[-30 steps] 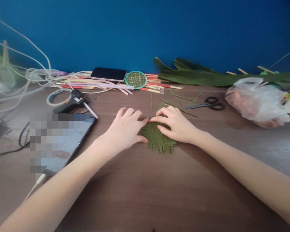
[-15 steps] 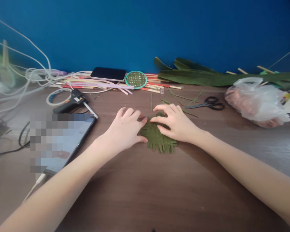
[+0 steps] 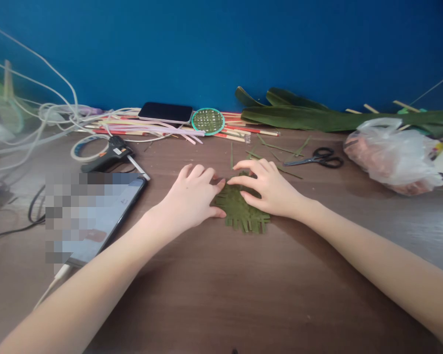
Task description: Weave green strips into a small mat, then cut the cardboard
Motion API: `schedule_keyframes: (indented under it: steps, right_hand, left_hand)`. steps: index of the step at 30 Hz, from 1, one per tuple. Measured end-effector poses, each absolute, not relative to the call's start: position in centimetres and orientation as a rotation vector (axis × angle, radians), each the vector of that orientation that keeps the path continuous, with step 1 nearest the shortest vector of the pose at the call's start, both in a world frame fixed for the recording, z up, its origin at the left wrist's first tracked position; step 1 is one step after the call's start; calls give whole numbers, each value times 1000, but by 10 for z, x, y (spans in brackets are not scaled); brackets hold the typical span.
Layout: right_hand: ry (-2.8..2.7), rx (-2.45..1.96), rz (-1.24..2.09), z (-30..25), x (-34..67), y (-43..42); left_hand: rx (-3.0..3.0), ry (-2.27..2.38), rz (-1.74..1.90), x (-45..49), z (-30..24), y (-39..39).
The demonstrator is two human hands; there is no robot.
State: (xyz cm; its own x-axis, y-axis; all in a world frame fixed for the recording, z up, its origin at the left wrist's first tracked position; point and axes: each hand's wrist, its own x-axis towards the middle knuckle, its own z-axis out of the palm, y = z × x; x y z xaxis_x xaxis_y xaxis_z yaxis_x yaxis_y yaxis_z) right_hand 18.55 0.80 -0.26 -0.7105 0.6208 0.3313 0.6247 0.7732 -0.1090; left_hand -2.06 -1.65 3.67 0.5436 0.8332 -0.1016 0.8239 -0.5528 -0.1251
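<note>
A small woven mat of green leaf strips lies flat on the brown table, with loose strip ends fringing its edges. At its left edge rests my left hand, thumb and fingers apart, the tips touching the mat or the table beside it. My right hand arches over the mat's right part with spread fingers, its fingertips on or just above the weave. Part of the mat's far side is hidden under this hand. Thin cut leaf strips are scattered just beyond.
Scissors and a plastic bag are at the right. Long green leaves lie along the blue wall, near a round woven piece with a teal rim. A glue gun, a tape roll and a tablet stand left.
My right hand's fingertips have shifted very slightly to the left over the mat. Everything else looks the same.
</note>
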Motion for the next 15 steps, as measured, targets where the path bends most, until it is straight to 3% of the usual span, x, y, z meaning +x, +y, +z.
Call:
schedule_keyframes:
  steps: [15]
  right_hand:
    - [-2664,-869,40,0,184,8]
  left_hand:
    - [-2716,-1454,224,-21,37,-17]
